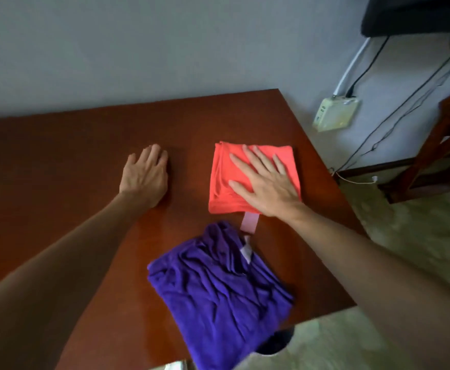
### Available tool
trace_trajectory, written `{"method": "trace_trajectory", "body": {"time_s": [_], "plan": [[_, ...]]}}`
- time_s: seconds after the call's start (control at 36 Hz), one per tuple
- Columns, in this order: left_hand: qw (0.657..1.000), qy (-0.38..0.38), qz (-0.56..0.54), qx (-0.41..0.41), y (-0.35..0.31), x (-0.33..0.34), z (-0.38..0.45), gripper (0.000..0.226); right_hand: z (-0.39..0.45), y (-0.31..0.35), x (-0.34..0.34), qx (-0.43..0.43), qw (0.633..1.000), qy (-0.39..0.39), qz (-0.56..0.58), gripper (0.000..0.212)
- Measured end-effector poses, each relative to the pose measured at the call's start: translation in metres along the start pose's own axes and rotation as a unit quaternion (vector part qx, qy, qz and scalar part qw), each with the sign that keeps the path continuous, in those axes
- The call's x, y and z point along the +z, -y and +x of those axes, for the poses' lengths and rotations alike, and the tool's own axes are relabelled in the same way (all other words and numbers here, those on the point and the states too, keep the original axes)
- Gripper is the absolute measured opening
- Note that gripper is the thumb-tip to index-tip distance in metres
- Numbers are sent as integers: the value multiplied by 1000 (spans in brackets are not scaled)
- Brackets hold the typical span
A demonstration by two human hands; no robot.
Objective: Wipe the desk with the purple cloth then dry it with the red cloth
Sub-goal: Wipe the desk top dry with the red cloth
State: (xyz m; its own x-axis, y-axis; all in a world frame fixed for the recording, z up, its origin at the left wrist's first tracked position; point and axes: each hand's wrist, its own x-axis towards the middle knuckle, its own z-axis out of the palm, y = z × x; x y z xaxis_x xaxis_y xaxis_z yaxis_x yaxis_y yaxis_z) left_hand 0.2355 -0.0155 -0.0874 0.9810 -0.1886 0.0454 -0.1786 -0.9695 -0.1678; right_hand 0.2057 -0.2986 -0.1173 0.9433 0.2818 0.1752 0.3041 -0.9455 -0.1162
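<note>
Right hand [265, 182] presses flat, fingers spread, on folded red cloth [226, 177]; left hand [143, 177] rests open on glossy desk [58, 156]; purple cloth [218, 289] lies crumpled.

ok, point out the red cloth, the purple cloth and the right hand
red cloth [222, 180], head view, bare left part of the fold
purple cloth [218, 292], head view, crumpled middle
right hand [267, 186], head view, back of the hand

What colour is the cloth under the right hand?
Red, a coral shade: the folded red cloth, seen in the head view.
</note>
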Motion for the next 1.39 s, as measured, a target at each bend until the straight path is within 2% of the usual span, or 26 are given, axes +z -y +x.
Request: {"method": "trace_trajectory", "body": {"time_s": [0.14, 0.22, 0.31, 0.42, 0.53, 0.69, 0.83, 1.06, 1.14, 1.28, 1.39], "plan": [[995, -19, -97, 31, -57, -15, -13, 44, -56, -10, -4, 15, 1000, -26, -10, 69], [991, -20, -116, 58, -73, -12, -7, 52, -52, -13, -8, 12, 1000, -25, -1, 70], [985, -20, -166, 38, -79, 3, -5, 68, -38, -25, -7, -8, 1000, -23, 4, 69], [982, -32, -183, 27, -85, 16, -8, 65, 10, -50, -7, -22, 1000, 8, 0, 72], [982, -47, -179, 22, -83, 17, -5, 60, 76, -71, -9, 2, 999, 38, 0, 80], [983, -40, -179, 28, -84, 20, -5, 59, 171, -104, -2, 7, 998, 62, -2, 74], [983, -48, -177, 30, -82, 23, 0, 57, 202, -113, 1, -3, 997, 74, -8, 67], [981, -70, -179, 34, -78, 23, 1, 57, 140, -93, -10, -24, 997, 74, -13, 69], [979, -63, -187, 43, -79, 24, -2, 57, 85, -87, -17, -49, 996, 77, -12, 75], [981, -49, -184, 31, -81, 22, -2, 54, -17, -80, -23, -98, 994, 42, -26, 70], [988, -14, -156, 10, -89, 16, -6, 54, -83, -67, -32, -90, 995, 40, -28, 70]]}}
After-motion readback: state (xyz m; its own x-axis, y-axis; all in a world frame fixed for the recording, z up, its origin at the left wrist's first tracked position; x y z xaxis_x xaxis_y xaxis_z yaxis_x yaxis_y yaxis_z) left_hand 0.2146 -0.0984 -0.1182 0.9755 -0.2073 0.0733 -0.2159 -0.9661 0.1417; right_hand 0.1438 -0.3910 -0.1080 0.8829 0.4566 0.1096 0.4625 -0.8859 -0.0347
